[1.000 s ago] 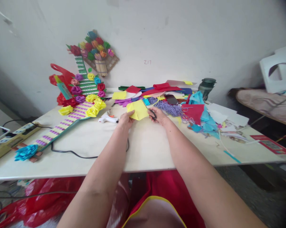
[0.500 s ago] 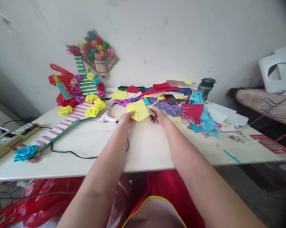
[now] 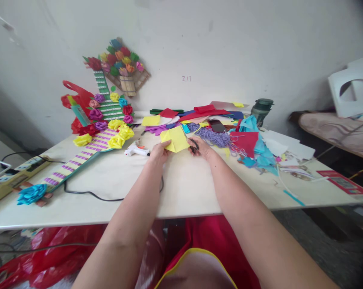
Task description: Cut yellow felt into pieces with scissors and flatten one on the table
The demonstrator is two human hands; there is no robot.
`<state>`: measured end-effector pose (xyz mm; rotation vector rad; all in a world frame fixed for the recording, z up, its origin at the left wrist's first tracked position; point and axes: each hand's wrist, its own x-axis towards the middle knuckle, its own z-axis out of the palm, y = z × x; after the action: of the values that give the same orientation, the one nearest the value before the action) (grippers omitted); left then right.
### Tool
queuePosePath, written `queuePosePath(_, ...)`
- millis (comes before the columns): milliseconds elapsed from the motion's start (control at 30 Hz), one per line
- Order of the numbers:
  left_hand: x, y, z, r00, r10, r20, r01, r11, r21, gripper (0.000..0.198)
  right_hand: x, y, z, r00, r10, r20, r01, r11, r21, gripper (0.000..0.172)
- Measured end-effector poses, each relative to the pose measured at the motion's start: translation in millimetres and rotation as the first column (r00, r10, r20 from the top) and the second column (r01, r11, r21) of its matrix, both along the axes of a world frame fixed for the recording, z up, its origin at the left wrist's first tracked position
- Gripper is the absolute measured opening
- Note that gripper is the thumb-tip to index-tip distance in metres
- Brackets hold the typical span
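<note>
A pale worktop (image 3: pixel 187 192) stretches beneath and to both sides of 2 hands, its bare stretch nearest the body, perhaps left free so the forearms can reach across.

Left of the left hand, a long panel with purple stripes (image 3: pixel 79 158) lies flat; beyond it an upright green panel (image 3: pixel 111 106) trimmed with paper flowers stands close to the wall, likely set aside from the working spot.

Ahead of both hands, a pile of coloured paper (image 3: pixel 210 112) spreads along the back, seemingly within arm's reach. Beyond the right hand sits a heap of purple yarn (image 3: pixel 213 135), and farther off on that side, a dark bottle (image 3: pixel 261 110).

Between the hands is a creased yellow sheet (image 3: pixel 176 138), tilted up toward the wearer, probably to give a clear view of its edge.

The left hand (image 3: pixel 160 152) pinches the sheet's near left corner, thumb on top, which seems meant to steady it. The right hand (image 3: pixel 203 149) is curled in a grip at the sheet's right edge.

Just left of the left hand rests a white glue gun (image 3: pixel 137 150), apparently parked there out of the way.

Smallest are the black-handled scissors (image 3: pixel 194 146) in the right hand's grasp, handles toward the palm, blades toward the paper; whether they touch it is too small to tell.
</note>
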<state>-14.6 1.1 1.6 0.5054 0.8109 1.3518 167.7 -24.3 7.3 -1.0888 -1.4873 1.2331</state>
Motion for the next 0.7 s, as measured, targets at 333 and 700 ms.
queuePosePath(333, 0.0, 1.5, -0.5, 1.0, -0.007, 0.029, 0.007, 1.0, -0.008, 0.033, -1.4, 1.3, -0.4, 0.999, -0.043, 0.003, 0.043, 0.999, 0.001, 0.029)
queuePosePath(700, 1.0, -0.1, -0.2, 1.0, 0.01, 0.029, -0.01, 1.0, -0.002, 0.029, -1.7, 7.5, -5.9, 0.996, -0.075, -0.043, 0.075, 0.997, 0.002, 0.034)
